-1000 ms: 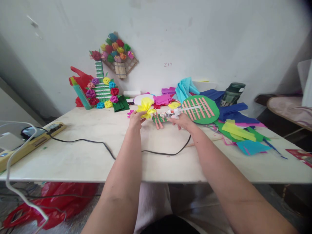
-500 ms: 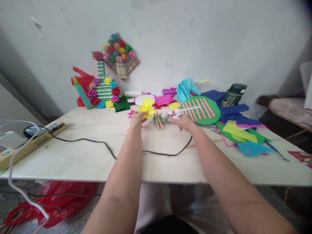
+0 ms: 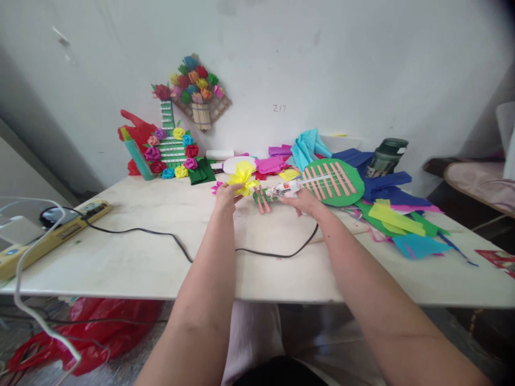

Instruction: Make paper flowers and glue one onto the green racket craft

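Observation:
My left hand (image 3: pixel 227 199) pinches a yellow paper flower (image 3: pixel 243 174) at its lower edge. My right hand (image 3: pixel 303 202) is wrapped around a white hot glue gun (image 3: pixel 290 186), its nozzle end pointing left toward the flower. A clear glue stick (image 3: pixel 316 179) runs out of the gun's back. Behind the gun lies a green guitar-shaped cutout (image 3: pixel 357 179) with salmon-pink strips across it; its narrow neck shows between my hands. Near the flower is a small magenta paper piece (image 3: pixel 217 187). My fingertips on the far side of the gun are hidden.
A black cord (image 3: pixel 137 230) crosses the table from the power strip (image 3: pixel 98 209). Coloured crepe paper (image 3: pixel 396 217) and a dark bottle (image 3: pixel 387 156) are at the right. A green flower-trimmed guitar craft (image 3: pixel 172 147) and a teal glue bottle (image 3: pixel 139 158) stand at the back left.
The glue gun has tilted very slightly in my right hand. My left hand and the yellow flower stay practically where they were.

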`<state>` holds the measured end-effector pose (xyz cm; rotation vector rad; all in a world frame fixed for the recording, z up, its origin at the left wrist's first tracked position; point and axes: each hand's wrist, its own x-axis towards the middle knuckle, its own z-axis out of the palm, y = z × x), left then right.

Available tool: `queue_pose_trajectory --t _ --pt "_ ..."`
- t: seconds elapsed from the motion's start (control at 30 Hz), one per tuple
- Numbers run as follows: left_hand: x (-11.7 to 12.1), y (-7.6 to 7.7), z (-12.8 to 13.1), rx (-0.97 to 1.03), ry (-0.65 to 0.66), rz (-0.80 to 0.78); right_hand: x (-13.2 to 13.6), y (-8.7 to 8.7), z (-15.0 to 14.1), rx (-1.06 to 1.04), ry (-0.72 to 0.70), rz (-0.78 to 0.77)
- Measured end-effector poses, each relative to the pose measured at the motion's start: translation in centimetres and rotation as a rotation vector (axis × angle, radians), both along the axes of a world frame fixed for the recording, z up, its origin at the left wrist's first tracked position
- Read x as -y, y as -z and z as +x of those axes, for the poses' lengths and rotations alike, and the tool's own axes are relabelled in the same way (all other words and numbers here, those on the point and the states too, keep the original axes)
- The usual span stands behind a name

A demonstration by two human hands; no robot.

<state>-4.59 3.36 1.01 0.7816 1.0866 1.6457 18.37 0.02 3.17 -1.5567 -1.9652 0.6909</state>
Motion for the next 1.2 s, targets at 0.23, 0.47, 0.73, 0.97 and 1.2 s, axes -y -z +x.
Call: queue_pose_trajectory --t 0.23,0.47,0.73,0.97,1.2 --pt "0.4 -0.4 0.1 -0.01 -0.008 -0.014 -0.5 0.9 -0.4 -0.109 -0.058 -0.022" --pt "0.1 -0.2 0.1 -0.008 -0.013 -0.023 -1.0 1.5 -0.6 -0.066 -0.059 0.028" --pt "0.2 -0.3 0.1 -0.004 -0.011 -0.013 -0.6 0.9 -0.8 -0.022 -0.037 0.021" --pt "0.1 -0.2 0.0 0.006 -0.01 -0.014 -0.8 1.1 -1.0 -0.019 -0.005 0.033" --pt "0.1 -0.1 0.0 0.006 -0.004 0.001 -1.5 1.6 -1.1 0.04 0.026 0.059"
